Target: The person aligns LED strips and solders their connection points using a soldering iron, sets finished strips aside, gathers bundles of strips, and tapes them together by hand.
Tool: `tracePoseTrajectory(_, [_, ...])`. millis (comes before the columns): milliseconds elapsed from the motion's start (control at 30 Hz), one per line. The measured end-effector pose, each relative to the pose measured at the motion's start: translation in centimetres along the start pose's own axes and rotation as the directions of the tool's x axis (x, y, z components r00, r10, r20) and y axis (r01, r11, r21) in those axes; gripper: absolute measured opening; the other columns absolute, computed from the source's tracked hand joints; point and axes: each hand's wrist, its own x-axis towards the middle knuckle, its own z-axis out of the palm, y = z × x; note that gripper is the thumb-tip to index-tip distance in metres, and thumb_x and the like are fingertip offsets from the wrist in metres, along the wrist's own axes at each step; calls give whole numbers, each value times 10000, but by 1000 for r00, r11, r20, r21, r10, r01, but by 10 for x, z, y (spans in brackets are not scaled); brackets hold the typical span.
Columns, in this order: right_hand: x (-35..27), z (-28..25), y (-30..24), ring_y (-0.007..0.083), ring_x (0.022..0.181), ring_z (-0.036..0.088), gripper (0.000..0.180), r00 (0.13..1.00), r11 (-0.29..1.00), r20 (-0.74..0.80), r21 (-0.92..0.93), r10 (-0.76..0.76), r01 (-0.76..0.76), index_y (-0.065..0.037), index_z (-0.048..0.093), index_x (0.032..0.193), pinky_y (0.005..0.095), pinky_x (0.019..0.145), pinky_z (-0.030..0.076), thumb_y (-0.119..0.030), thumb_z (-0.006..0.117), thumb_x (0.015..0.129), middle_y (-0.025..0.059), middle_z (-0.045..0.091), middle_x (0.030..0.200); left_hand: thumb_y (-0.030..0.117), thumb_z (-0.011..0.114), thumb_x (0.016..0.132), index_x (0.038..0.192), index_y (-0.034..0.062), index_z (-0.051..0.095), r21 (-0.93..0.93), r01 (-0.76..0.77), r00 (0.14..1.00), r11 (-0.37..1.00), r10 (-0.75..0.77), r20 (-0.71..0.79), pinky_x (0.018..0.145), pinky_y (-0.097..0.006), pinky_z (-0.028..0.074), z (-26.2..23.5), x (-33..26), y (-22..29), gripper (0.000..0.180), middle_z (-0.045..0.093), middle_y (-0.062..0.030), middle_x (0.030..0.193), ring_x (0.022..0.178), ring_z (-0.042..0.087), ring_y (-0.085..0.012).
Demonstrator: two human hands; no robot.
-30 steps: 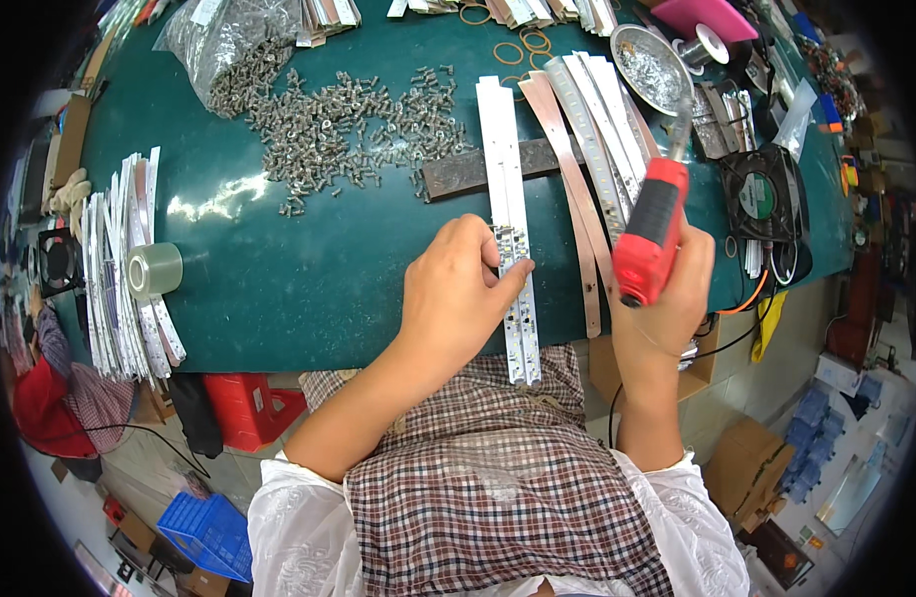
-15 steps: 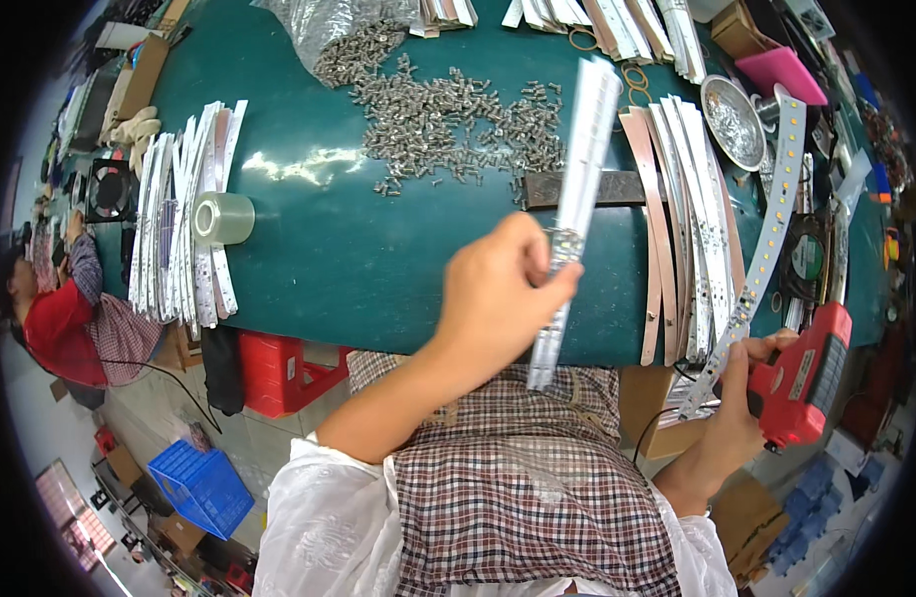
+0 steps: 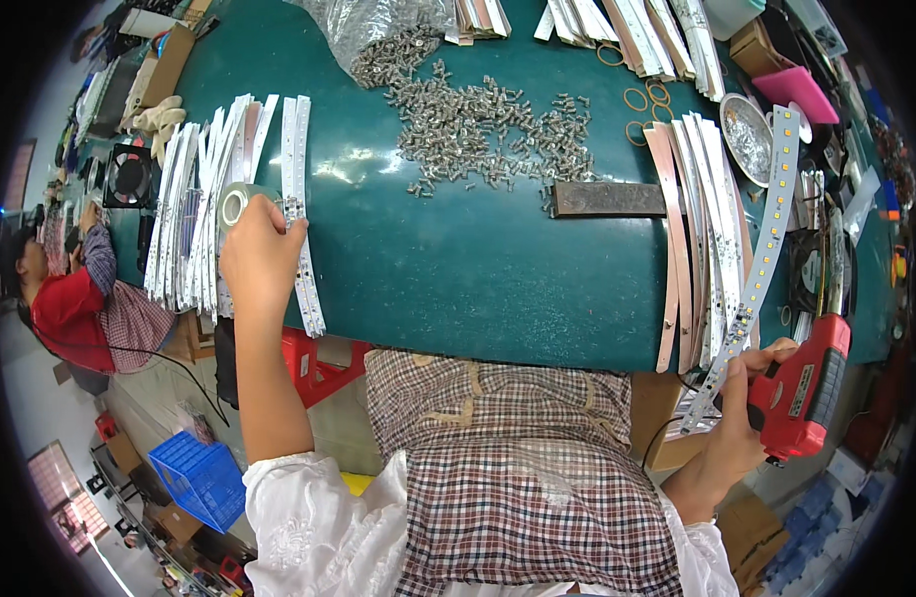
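My left hand (image 3: 259,257) pinches a white LED strip board (image 3: 295,149) at its middle, over the left side of the table. Right beside that hand are a roll of clear tape (image 3: 241,204) and a row of several white strips (image 3: 184,224). At the right, my right hand (image 3: 727,438) is closed around a red and black pistol-shaped tool (image 3: 806,388). A second LED strip board (image 3: 769,224), dotted with yellow LEDs, slants up from between its thumb and the tool. The fingers behind the tool are partly hidden.
Many small metal screws (image 3: 488,129) lie loose on the green table (image 3: 458,269), spilling from a plastic bag (image 3: 364,30). A dark flat bar (image 3: 607,199) lies beside more strips (image 3: 707,229). A metal bowl (image 3: 744,139) stands beyond. A person (image 3: 70,289) sits at the far left.
My left hand has carried its LED strip board from the middle to the table's left side, beside the strips there. My right hand keeps the red tool and the other board.
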Motion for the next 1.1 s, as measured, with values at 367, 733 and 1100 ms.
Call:
tracePoseTrajectory(367, [-1, 4, 0, 71, 822, 554, 470, 999, 1000, 39, -8, 29, -29, -7, 501, 1207, 212, 629, 427, 182, 618, 793, 49, 529, 1102, 244, 727, 840, 912, 52, 570, 49, -145, 959, 988, 152, -238, 683, -406, 499, 0, -15, 37, 258, 633, -118, 1014, 866, 648, -279])
tracePoseTrajectory(733, [-7, -2, -4, 82, 825, 544, 470, 987, 999, 163, 44, -7, -1, -21, 471, 1160, 223, 690, 450, 219, 591, 773, 47, 476, 1083, 449, 481, 986, 1355, 64, 523, -382, -397, 913, 835, 316, -258, 1098, -459, 325, 83, 59, 126, 535, 423, -225, 1443, 1337, 408, -380])
tracePoseTrajectory(1100, [-2, 7, -5, 82, 804, 532, 433, 981, 993, 166, 49, 102, -111, 1, 485, 1118, 226, 672, 447, 211, 599, 756, 53, 476, 1074, 379, 543, 955, 1298, -3, 527, -480, -485, 874, 731, 377, -308, 1111, -479, 301, 103, 23, 179, 514, 462, -217, 1400, 1342, 390, -380])
